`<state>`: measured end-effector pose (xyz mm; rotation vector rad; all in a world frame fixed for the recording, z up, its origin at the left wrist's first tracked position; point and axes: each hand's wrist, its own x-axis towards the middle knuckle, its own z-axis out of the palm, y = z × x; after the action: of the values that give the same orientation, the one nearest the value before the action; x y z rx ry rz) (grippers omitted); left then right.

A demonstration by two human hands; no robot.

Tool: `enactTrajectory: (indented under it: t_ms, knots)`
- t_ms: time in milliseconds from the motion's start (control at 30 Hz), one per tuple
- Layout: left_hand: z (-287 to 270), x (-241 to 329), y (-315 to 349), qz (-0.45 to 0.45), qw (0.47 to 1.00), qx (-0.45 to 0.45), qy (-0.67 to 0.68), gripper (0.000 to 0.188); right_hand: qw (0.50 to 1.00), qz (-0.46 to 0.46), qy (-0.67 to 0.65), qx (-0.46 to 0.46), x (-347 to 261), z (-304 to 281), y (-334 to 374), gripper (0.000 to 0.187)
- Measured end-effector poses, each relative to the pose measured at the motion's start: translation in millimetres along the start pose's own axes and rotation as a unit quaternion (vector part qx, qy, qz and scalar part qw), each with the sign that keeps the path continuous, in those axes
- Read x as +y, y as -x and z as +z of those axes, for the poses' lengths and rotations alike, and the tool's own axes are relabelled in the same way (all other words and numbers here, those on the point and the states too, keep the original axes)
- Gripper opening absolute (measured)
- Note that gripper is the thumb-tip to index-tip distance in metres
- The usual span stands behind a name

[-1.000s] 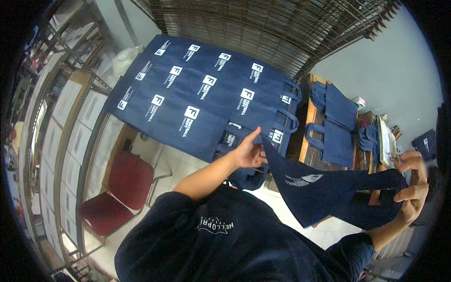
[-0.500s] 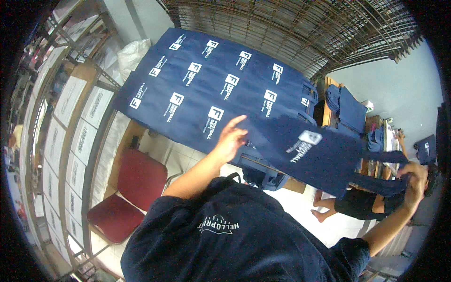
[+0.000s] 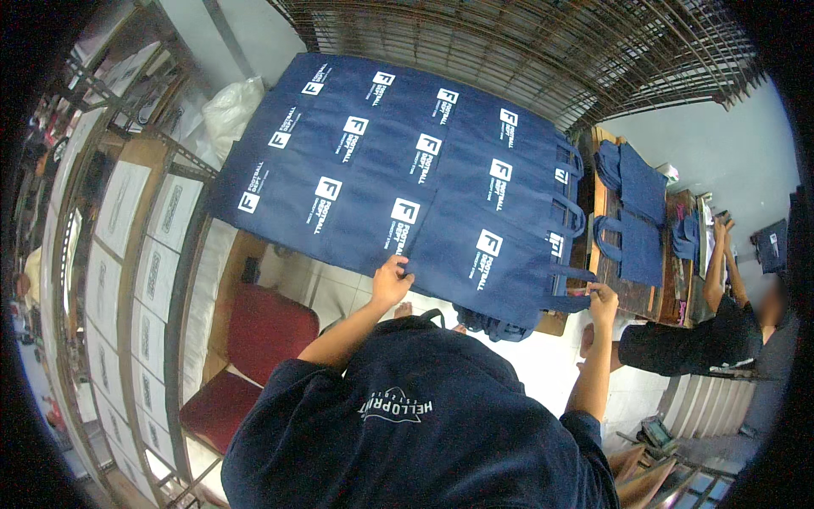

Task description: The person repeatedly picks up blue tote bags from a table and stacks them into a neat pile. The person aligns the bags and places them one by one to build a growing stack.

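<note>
One red chair (image 3: 271, 327) stood at 8 o'clock, partly covered by a sleeve (image 3: 284, 394). Near centre, the left hand (image 3: 392, 283) curled by the nearest navy tote bag (image 3: 462, 273), spread flat; whether it gripped I could not tell. Apart, just past 3, the right hand (image 3: 603, 303) pinched the bag's handle (image 3: 564, 303). Two other totes (image 3: 642, 191) lay around half past 2; one co-worker (image 3: 670, 348), partly hidden, showed toward 4

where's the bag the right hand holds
In the head view, the navy tote bag is right of centre, at the near edge of the bag spread, between the left hand and right hand.
</note>
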<state>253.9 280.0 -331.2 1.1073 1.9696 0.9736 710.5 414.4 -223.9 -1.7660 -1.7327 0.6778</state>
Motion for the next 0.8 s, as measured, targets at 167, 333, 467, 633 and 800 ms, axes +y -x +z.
enactTrajectory:
  t_ms: [167, 333, 467, 633, 800]
  knots:
    - [-2, -10, 3, -0.005, 1.000, -0.019, 0.000, 0.039, 0.997, 0.042, 0.049, 0.048, -17, 10, 8, 0.018]
    - [1, -17, 5, 0.000, 1.000, -0.024, 0.016, 0.039, 0.992, -0.054, 0.054, 0.102, 38, 21, -11, 0.020]
    - [1, -12, 6, -0.002, 1.000, -0.007, 0.020, 0.036, 0.991, 0.025, 0.103, 0.078, 24, 22, -14, 0.023]
    - [0, -9, 9, 0.016, 1.000, 0.006, 0.006, 0.035, 0.992, 0.040, 0.093, 0.072, 4, 22, -8, 0.025]
    - [6, -19, 7, 0.012, 1.000, 0.011, 0.025, 0.035, 0.991, 0.019, 0.093, 0.096, 4, 27, -4, 0.023]
